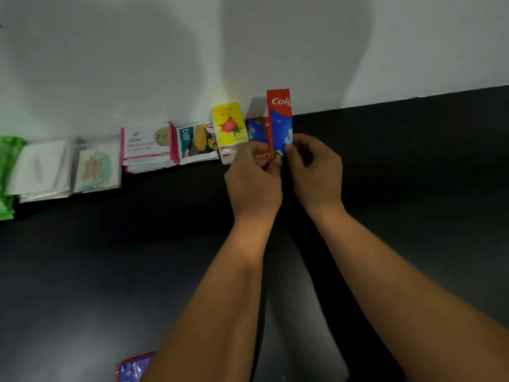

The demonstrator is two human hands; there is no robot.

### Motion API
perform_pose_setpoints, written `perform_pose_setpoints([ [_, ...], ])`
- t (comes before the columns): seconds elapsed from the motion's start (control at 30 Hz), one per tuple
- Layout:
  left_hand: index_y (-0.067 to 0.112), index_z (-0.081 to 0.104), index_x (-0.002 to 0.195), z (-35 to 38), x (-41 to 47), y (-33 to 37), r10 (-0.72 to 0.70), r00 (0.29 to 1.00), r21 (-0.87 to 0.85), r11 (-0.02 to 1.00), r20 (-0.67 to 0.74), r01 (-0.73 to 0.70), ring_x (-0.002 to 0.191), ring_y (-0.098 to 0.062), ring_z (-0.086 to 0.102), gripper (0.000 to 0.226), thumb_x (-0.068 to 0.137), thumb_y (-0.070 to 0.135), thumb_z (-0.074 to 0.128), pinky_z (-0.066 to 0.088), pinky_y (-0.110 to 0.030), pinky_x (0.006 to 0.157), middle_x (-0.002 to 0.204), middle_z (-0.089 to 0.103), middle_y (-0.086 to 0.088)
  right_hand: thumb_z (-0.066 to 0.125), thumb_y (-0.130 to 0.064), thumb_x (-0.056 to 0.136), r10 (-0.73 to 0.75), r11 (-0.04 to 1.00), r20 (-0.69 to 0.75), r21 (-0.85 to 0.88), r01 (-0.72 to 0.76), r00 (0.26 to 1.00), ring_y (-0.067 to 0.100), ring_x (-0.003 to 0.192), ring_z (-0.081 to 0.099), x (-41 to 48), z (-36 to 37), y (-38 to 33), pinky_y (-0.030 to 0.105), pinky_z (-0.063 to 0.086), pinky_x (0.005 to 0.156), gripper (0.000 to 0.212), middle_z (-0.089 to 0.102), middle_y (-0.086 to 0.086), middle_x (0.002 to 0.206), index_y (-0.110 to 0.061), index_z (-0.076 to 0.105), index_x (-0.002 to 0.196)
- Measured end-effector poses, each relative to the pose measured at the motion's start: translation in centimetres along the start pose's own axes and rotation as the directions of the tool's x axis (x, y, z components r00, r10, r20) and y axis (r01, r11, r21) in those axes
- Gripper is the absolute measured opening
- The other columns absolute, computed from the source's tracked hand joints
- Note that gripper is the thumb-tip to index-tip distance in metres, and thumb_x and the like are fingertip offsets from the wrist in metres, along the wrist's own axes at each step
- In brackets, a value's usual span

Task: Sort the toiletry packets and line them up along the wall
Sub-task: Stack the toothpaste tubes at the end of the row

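where hands [253, 177] [315, 166] meet, toothpaste packet [280, 119] pinched upright

Indoors under dim light: a plain white wall [165, 51] meets a matte black counter [110, 257], and that join runs right across the view. Along it sit single-use toiletries in sorted stacks: green packets [8, 161], clear cotton-bud packets [95, 168], Dove sachets [147, 146], yellow rose packets [230, 125] and Colgate sachets [279, 119]. It reads as a home surface or a small shop counter, and the view doesn't settle which.
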State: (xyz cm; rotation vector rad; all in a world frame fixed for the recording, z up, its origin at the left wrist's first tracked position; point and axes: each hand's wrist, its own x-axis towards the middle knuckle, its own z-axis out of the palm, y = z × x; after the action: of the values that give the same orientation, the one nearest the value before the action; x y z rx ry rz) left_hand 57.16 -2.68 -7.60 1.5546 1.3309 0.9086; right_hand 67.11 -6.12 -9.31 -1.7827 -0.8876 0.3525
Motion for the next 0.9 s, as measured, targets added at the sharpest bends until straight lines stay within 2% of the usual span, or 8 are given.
perform_pose_setpoints([
  [0.07, 0.018, 0.066, 0.112, 1.2, 0.5, -0.1, 0.064, 0.997, 0.075, 0.995, -0.039, -0.061, 0.102, -0.008, 0.068, 0.023, 0.09, 0.022, 0.072, 0.058, -0.029, 0.087, 0.112, 0.072, 0.001, 0.056, -0.037, 0.095, -0.117, 0.961, 0.036, -0.247, 0.123, 0.992, 0.013, 0.111, 0.055, 1.3, 0.2, 1.5, 0.026, 0.045, 0.088, 0.031, 0.064, -0.006, 0.115, -0.022, 0.066, 0.12],
  [0.17, 0.015, 0.069, 0.117, 2.6, 1.0, -0.5, 0.069, 0.996, 0.146, 0.987, -0.062, -0.059, 0.106, -0.007, 0.066, 0.027, 0.092, 0.023, 0.069, 0.052, -0.02, 0.09, 0.116, 0.071, 0.0, 0.051, -0.041, 0.095, -0.119, 0.911, 0.117, -0.381, 0.156, 0.986, 0.021, 0.13, 0.044, 2.9, 0.3, 3.1, 0.034, 0.036, 0.101, 0.037, 0.057, 0.001, 0.133, -0.022, 0.065, 0.123],
  [0.27, 0.014, 0.069, 0.121, 3.1, 1.1, -1.0, 0.07, 0.994, 0.195, 0.979, -0.083, -0.052, 0.11, -0.009, 0.065, 0.029, 0.094, 0.024, 0.067, 0.045, -0.013, 0.086, 0.12, 0.07, -0.002, 0.052, -0.039, 0.097, -0.065, 0.908, 0.192, -0.396, 0.138, 0.979, 0.022, 0.142, 0.033, 3.1, 0.3, 3.5, 0.046, 0.026, 0.117, 0.036, 0.051, 0.001, 0.144, -0.024, 0.062, 0.129],
  [0.37, 0.013, 0.066, 0.126, 3.5, 1.3, -1.3, 0.134, 0.988, 0.271, 0.956, -0.081, -0.108, 0.115, -0.014, 0.063, 0.032, 0.096, 0.025, 0.064, 0.051, -0.024, 0.092, 0.123, 0.068, -0.005, 0.051, -0.034, 0.099, -0.039, 0.921, 0.189, -0.374, 0.109, 0.981, 0.021, 0.146, 0.028, 3.0, 0.3, 3.2, 0.045, 0.02, 0.121, 0.035, 0.05, -0.001, 0.147, -0.024, 0.06, 0.131],
  [0.53, 0.009, 0.062, 0.131, 4.1, 1.1, -0.9, 0.22, 0.975, 0.393, 0.899, -0.029, -0.191, 0.12, -0.021, 0.06, 0.034, 0.099, 0.02, 0.06, 0.048, -0.029, 0.097, 0.128, 0.065, -0.011, 0.047, -0.026, 0.101, -0.026, 0.924, 0.213, -0.367, 0.104, 0.977, 0.02, 0.147, 0.026, 2.7, 0.2, 3.0, 0.04, 0.011, 0.121, 0.035, 0.052, -0.004, 0.145, -0.024, 0.054, 0.135],
  [0.9, 0.014, 0.06, 0.135, 3.4, 1.2, -0.7, 0.17, 0.983, 0.4, 0.898, 0.072, -0.184, 0.124, -0.019, 0.057, 0.037, 0.098, 0.018, 0.059, 0.05, -0.036, 0.102, 0.133, 0.062, -0.007, 0.044, -0.02, 0.103, -0.059, 0.91, 0.279, -0.38, 0.166, 0.958, 0.019, 0.148, 0.024, 2.4, -0.3, 3.0, 0.04, 0.007, 0.121, 0.039, 0.046, -0.001, 0.15, -0.02, 0.05, 0.141],
])
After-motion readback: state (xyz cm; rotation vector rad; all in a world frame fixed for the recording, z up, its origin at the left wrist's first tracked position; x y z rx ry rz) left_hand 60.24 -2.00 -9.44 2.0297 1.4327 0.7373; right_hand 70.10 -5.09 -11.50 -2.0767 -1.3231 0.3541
